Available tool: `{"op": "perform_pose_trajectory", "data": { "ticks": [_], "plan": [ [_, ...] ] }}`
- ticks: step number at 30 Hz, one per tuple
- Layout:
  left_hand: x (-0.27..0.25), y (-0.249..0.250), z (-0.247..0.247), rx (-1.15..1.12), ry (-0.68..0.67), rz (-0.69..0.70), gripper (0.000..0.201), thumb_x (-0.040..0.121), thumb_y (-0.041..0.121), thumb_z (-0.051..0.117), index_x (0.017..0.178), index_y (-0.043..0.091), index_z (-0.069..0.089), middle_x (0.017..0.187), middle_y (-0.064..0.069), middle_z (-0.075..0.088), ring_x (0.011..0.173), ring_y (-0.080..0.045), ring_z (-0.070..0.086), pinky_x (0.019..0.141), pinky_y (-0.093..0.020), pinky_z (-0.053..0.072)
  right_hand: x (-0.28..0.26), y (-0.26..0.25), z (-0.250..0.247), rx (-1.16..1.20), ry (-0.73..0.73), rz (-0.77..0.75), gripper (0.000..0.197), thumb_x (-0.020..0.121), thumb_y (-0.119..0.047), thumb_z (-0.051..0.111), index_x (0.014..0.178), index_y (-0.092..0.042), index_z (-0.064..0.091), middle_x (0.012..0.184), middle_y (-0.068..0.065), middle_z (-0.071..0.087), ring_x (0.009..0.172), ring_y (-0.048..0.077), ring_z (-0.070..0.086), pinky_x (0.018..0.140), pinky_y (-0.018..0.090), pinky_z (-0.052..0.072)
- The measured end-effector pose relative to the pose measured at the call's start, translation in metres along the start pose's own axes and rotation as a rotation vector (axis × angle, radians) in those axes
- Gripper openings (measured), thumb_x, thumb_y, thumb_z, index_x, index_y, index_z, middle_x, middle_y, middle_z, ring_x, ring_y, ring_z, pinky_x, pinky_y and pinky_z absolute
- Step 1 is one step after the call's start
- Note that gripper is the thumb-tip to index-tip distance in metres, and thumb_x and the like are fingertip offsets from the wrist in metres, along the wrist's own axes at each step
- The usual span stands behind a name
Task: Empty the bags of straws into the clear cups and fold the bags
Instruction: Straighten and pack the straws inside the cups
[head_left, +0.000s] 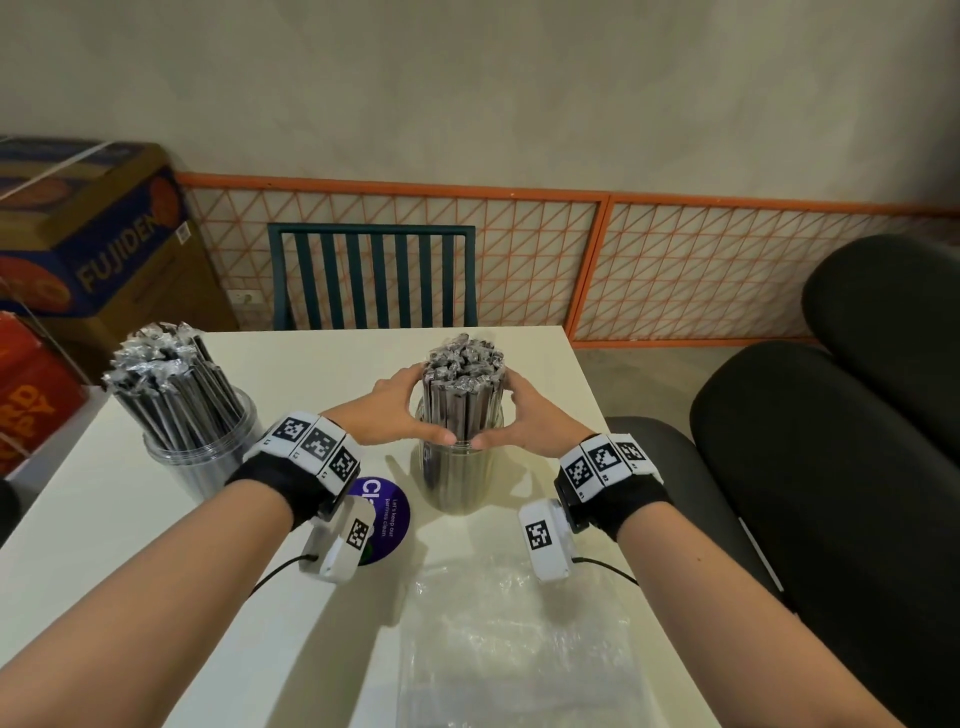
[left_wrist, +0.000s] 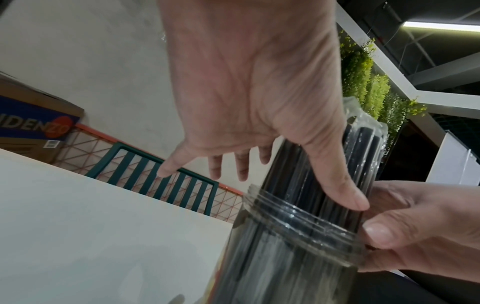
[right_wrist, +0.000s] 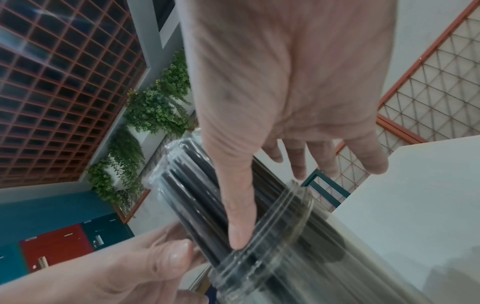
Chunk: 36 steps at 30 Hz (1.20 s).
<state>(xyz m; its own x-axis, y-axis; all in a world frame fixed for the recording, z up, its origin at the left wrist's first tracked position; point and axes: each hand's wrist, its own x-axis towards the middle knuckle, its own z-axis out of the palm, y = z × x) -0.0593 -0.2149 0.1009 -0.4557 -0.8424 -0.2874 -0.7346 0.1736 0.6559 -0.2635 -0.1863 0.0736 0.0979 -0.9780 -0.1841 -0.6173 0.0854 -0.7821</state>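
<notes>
A clear cup (head_left: 457, 480) stands mid-table with a tight bundle of black, plastic-wrapped straws (head_left: 462, 387) upright in it. My left hand (head_left: 400, 410) and right hand (head_left: 524, 415) wrap the bundle from either side just above the rim, thumbs meeting in front. In the left wrist view the left thumb (left_wrist: 337, 185) lies down along the straws (left_wrist: 280, 174) to the cup's ridged rim (left_wrist: 298, 218). The right wrist view shows the right thumb (right_wrist: 239, 216) likewise on the straws (right_wrist: 187, 185). A second clear cup (head_left: 202, 462) at the left holds fanned-out straws (head_left: 166, 384). An empty clear bag (head_left: 514, 639) lies flat at the near edge.
A purple round sticker (head_left: 387, 512) lies on the white table (head_left: 156, 597) between the cups. A green slatted chair (head_left: 371, 275) stands behind the table, black padded seats (head_left: 831, 467) at the right, cardboard boxes (head_left: 88, 244) at the left.
</notes>
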Motion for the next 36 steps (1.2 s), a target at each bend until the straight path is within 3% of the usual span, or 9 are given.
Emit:
{"op": "perform_pose_trajectory", "data": {
  "ticks": [6,10,12,16,18,27,30,33,36],
  "plan": [
    [-0.019,0.000,-0.003,0.035,-0.023,-0.096,0.118,0.060,0.062,0.075,0.148,0.028,0.005,0.155,-0.008,0.020,0.142,-0.026,0.021,0.115,-0.050,0.021,-0.038,-0.022,-0.011,-0.161,-0.044,0.213,0.094,0.077,-0.025,0.076,0.145,-0.001,0.016,0.147,0.014,0.035,0.136,0.028,0.035,0.108,0.036,0.032],
    [-0.040,-0.008,0.004,0.073,-0.104,-0.248,0.094,0.082,0.049,0.062,0.149,0.020,0.002,0.155,-0.012,0.022,0.138,-0.029,0.030,0.112,-0.042,0.028,-0.064,-0.024,-0.008,-0.388,-0.129,0.318,0.069,0.088,-0.035,0.061,0.141,-0.003,0.030,0.143,0.013,0.043,0.116,0.026,0.049,0.093,0.032,0.039],
    [-0.053,-0.013,0.006,0.126,-0.193,-0.319,0.080,0.087,0.051,0.053,0.148,0.021,0.010,0.150,-0.010,0.034,0.131,-0.026,0.042,0.101,-0.037,0.036,-0.078,-0.031,-0.003,-0.462,-0.211,0.301,0.062,0.091,-0.039,0.055,0.141,-0.009,0.035,0.143,0.009,0.044,0.100,0.021,0.047,0.085,0.028,0.037],
    [-0.082,-0.024,0.002,0.170,-0.313,-0.397,0.063,0.092,0.048,0.046,0.144,0.018,0.026,0.138,-0.008,0.050,0.108,-0.020,0.057,0.050,-0.014,0.047,-0.095,-0.062,0.013,-0.432,-0.362,0.195,0.049,0.095,-0.030,0.051,0.138,-0.008,0.042,0.138,0.008,0.049,0.120,0.025,0.049,0.095,0.025,0.037],
    [-0.096,-0.031,-0.005,0.171,-0.280,-0.424,0.064,0.092,0.046,0.047,0.144,0.015,0.028,0.135,-0.009,0.051,0.108,-0.021,0.057,0.039,-0.013,0.043,-0.091,-0.081,0.024,-0.466,-0.430,0.146,0.054,0.094,-0.039,0.051,0.139,-0.011,0.042,0.135,0.007,0.051,0.119,0.024,0.052,0.101,0.031,0.042],
    [-0.167,-0.089,-0.066,0.182,-0.146,-0.508,0.056,0.095,0.041,0.044,0.143,0.017,0.030,0.140,-0.007,0.046,0.108,-0.018,0.055,0.057,-0.015,0.043,-0.042,-0.170,0.109,-0.299,-0.375,-0.077,0.081,0.088,-0.040,0.061,0.149,-0.012,0.017,0.144,0.014,0.043,0.126,0.027,0.048,0.106,0.039,0.041],
    [-0.182,-0.119,-0.093,0.292,-0.093,-0.587,0.069,0.090,0.058,0.040,0.142,0.013,0.034,0.136,-0.005,0.049,0.111,-0.021,0.058,0.080,-0.024,0.043,-0.029,-0.195,0.140,-0.267,-0.241,-0.146,0.102,0.081,-0.045,0.067,0.150,-0.008,0.002,0.156,0.014,0.021,0.140,0.027,0.029,0.113,0.039,0.030],
    [-0.183,-0.149,-0.117,0.170,0.042,-0.550,0.088,0.083,0.066,0.044,0.148,0.013,0.018,0.153,-0.007,0.029,0.136,-0.025,0.036,0.108,-0.037,0.033,-0.015,-0.208,0.170,-0.193,-0.147,-0.129,0.114,0.077,-0.041,0.073,0.149,-0.005,-0.008,0.158,0.014,0.005,0.145,0.027,0.015,0.116,0.038,0.024],
    [-0.172,-0.170,-0.130,-0.030,0.159,-0.373,0.101,0.078,0.061,0.057,0.150,0.016,0.004,0.157,-0.009,0.016,0.142,-0.025,0.022,0.113,-0.038,0.023,0.001,-0.210,0.199,-0.113,-0.035,-0.073,0.124,0.070,-0.043,0.078,0.149,-0.007,-0.010,0.159,0.014,0.005,0.146,0.027,0.012,0.117,0.047,0.022]
  ]
}}
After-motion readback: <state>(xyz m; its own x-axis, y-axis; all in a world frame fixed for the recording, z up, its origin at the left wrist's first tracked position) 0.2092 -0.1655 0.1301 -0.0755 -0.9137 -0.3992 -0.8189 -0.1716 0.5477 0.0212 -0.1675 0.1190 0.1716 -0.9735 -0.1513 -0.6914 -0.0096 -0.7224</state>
